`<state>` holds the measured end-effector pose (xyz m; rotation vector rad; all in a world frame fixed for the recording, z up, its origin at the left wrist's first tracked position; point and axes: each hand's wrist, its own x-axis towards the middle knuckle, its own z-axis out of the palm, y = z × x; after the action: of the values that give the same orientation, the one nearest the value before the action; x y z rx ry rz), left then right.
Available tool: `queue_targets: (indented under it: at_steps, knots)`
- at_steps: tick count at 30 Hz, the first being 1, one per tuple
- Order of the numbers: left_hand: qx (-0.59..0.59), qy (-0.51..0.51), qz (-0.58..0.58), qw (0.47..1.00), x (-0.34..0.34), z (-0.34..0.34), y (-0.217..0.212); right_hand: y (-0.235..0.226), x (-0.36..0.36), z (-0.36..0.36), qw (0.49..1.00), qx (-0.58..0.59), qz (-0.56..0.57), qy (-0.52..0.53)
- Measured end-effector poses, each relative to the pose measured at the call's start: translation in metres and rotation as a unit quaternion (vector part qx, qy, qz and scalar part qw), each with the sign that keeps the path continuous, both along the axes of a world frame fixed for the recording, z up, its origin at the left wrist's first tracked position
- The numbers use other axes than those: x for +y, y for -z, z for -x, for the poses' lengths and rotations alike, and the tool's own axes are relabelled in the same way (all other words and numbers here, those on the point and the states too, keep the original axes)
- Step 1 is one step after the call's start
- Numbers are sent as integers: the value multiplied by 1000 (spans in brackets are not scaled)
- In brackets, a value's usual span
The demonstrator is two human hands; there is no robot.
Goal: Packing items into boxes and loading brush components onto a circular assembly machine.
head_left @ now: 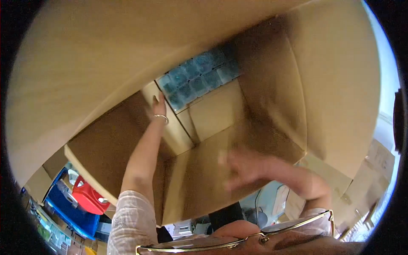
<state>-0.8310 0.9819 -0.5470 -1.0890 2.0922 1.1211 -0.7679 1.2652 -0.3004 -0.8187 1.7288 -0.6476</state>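
Observation:
A large open cardboard box (199,178) fills most of the view, its inside facing me. Deep inside, rows of clear bluish plastic packs (193,83) lie side by side in the far part, next to a flat cardboard panel (216,110). A narrow, pale cardboard piece (172,134) runs along their left side. My left hand (159,106) reaches down onto this piece, its fingers stretched out along its upper end beside the packs. My right hand (245,168) hangs over the near right part of the box, smeared by motion, so its fingers cannot be read.
Wide box flaps stand up at the far side (106,55) and at the right (340,85). At lower left are a red plastic container (89,195) and a blue bin (70,212). More cardboard boxes (357,191) stand at lower right.

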Motion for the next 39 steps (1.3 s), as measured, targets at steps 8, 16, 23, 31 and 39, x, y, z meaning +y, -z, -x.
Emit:
queue_targets:
  at_steps: [8, 16, 23, 31, 39]
  knots:
    - [377, 309, 12, 873, -15, -86, -267, -31, -7, -128, 974, 217, -58, 1]
    - [127, 154, 231, 952, -173, -174, -300, -31, -120, -154, 955, 290, -30, 56]
    - [97, 137, 56, 984, -291, -205, -289, -41, -238, -202, 954, 269, -51, 123]
    - [172, 92, 128, 972, -359, -290, -309, -53, -322, -239, 960, 167, -217, 66]
    - [11, -140, 81, 987, -372, -566, -515, -140, -317, -217, 972, 96, -182, 115]
